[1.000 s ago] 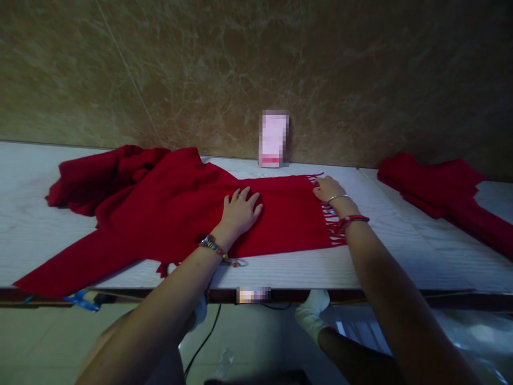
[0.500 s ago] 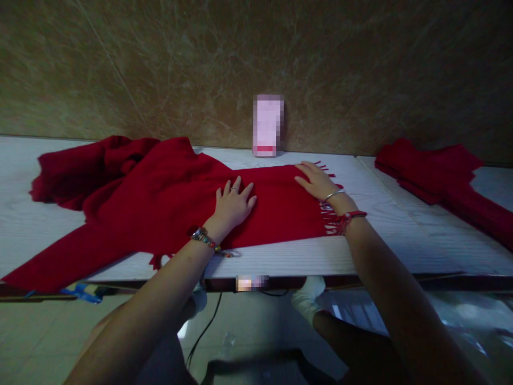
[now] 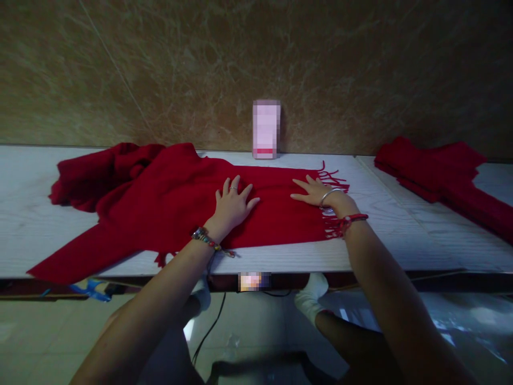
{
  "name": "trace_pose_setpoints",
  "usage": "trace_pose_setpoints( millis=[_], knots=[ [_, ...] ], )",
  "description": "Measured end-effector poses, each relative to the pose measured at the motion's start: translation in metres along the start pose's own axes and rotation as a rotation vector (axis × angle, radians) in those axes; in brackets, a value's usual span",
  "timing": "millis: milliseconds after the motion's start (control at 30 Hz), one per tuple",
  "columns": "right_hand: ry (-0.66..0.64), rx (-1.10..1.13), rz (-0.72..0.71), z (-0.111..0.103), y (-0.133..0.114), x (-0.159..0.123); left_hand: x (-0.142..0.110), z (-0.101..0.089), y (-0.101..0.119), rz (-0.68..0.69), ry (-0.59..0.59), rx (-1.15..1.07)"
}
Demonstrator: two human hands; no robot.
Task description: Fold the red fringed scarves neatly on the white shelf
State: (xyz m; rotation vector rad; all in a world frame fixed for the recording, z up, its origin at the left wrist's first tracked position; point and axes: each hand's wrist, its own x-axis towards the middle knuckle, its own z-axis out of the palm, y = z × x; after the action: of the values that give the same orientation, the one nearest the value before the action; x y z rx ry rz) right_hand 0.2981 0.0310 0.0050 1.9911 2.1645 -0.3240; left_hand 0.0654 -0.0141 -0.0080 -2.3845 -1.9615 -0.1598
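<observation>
A red scarf [image 3: 168, 198] with a fringed end lies spread across a white table [image 3: 385, 214]. Its left part is bunched up and one strip runs toward the table's front left edge. My left hand [image 3: 232, 203] lies flat and open on the middle of the scarf, fingers spread. My right hand [image 3: 316, 192] rests flat and open on the scarf near its fringed right end [image 3: 334, 227]. Both wrists carry bracelets.
A second red scarf [image 3: 441, 171], folded, lies at the table's right. A pink box [image 3: 266, 129] stands against the brown marbled wall behind the scarf. Below the table edge are my legs, white socks and a black cable on the floor.
My right hand slid left from the far fringed corner onto the cloth and now lies flat. The left hand has stayed pressed on the scarf's middle.
</observation>
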Motion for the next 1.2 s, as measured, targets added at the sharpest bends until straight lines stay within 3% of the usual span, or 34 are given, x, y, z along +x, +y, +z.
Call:
trace_pose_setpoints(
  millis=[67, 167, 300, 400, 467, 600, 700, 900, 1200],
  knots=[
    [0.011, -0.005, 0.028, 0.0, -0.002, -0.001, 0.001, 0.0, -0.001, 0.019, -0.061, 0.006],
    [0.082, 0.008, 0.081, 0.002, -0.007, -0.001, -0.002, -0.006, 0.002, 0.031, -0.044, 0.034],
    [0.261, -0.005, -0.134, 0.007, -0.018, 0.001, 0.004, -0.016, 0.003, -0.004, -0.066, 0.025],
    [0.173, -0.021, -0.196, 0.011, -0.023, 0.004, 0.026, -0.013, -0.003, -0.018, -0.086, 0.02],
    [0.111, -0.03, -0.153, 0.013, -0.025, 0.006, 0.044, -0.006, -0.009, -0.021, -0.125, -0.007],
    [0.106, -0.029, -0.081, 0.014, -0.023, 0.008, 0.068, 0.007, -0.015, -0.085, -0.247, -0.09],
    [0.124, -0.022, -0.081, 0.015, -0.02, 0.011, 0.069, 0.009, -0.017, -0.087, -0.23, -0.095],
    [0.218, 0.02, -0.07, 0.019, -0.017, 0.013, 0.064, 0.005, -0.02, 0.111, -0.212, -0.076],
    [0.236, -0.026, -0.054, 0.023, -0.017, 0.017, 0.069, 0.009, -0.023, 0.043, -0.167, -0.105]
  ],
)
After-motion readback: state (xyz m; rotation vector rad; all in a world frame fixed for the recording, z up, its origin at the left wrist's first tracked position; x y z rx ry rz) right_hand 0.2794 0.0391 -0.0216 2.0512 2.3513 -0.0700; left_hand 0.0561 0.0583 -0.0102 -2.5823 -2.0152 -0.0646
